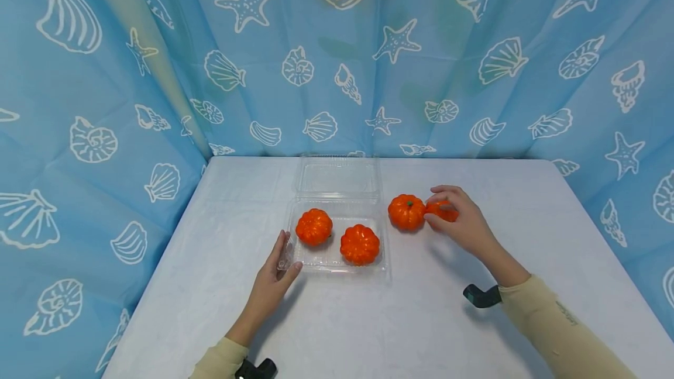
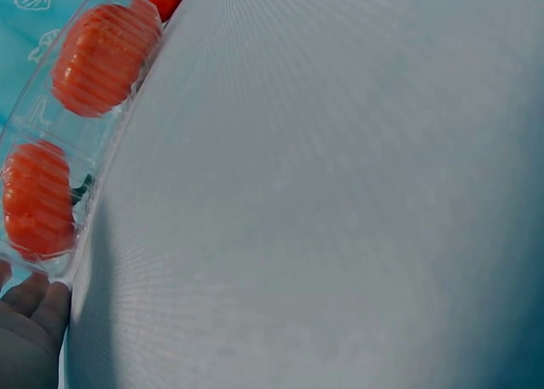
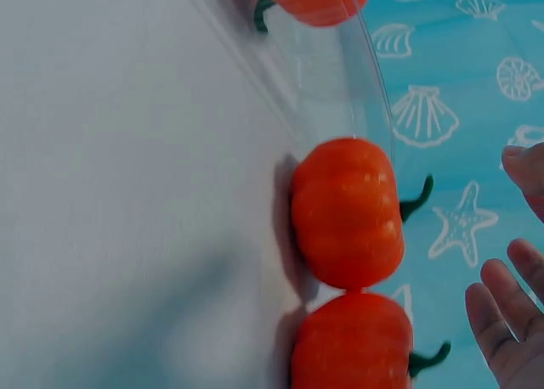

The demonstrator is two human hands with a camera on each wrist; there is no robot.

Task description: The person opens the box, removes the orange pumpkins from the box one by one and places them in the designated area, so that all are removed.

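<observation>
A clear plastic clamshell container [image 1: 337, 266] lies with its lid folded back. Inside it are two orange mini pumpkins, one at left [image 1: 313, 227] and one at right [image 1: 360, 245]; a green stem pokes sideways from the left one. My left hand [image 1: 271, 285] holds the container's near-left corner, thumb at the front and fingers along the side. Right of the container sit two more pumpkins, a nearer one [image 3: 348, 215] and another [image 3: 353, 346] beside it, stems up. Over the latter is my right hand [image 1: 463, 221], fingers spread and apart from it in the right wrist view; it partly hides that pumpkin in the head view.
The container's transparent lid [image 1: 338, 177] reaches toward the back of the white-covered table [image 1: 210, 285]. A blue curtain [image 1: 337, 34] with white shells and starfish stands behind and along both sides. Dark wrist cameras [image 1: 481, 296] project from both sleeves.
</observation>
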